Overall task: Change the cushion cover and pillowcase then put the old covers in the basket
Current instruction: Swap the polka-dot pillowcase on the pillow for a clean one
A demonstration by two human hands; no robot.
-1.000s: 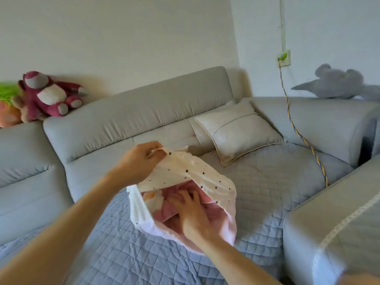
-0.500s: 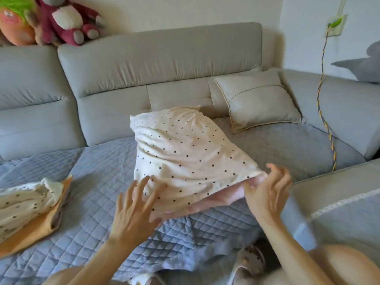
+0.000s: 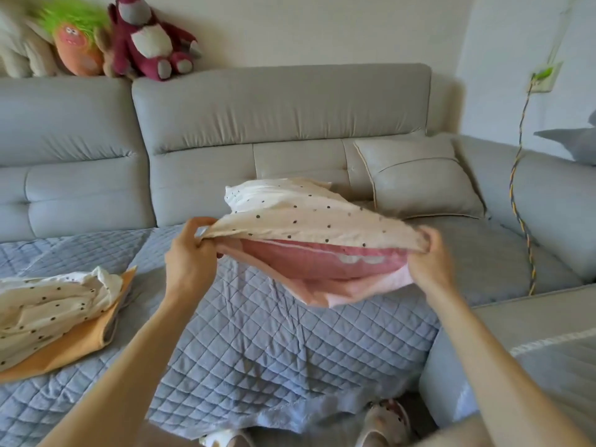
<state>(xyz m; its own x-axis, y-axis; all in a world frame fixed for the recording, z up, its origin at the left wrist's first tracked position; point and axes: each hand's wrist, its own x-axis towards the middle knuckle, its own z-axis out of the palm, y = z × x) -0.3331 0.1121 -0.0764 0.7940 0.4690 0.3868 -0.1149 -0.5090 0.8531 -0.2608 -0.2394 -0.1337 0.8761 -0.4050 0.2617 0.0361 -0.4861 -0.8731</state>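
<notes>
A cream cover with dark dots is held up over the sofa seat, with a pink cushion showing in its open mouth. My left hand grips the left corner of the opening. My right hand grips the right corner, and the opening is stretched between them. A pale pink flap hangs below the cushion. On the seat at the left lies another dotted cream cover crumpled on top of an orange one.
The grey sofa has a blue quilted throw on its seat. A beige cushion leans in the back right corner. Plush toys sit on the backrest. A braided cable hangs from a wall socket at the right.
The cushion went from upright with my right hand inside the cover to lying flat. Both hands now grip the corners of the opening and hold it raised.
</notes>
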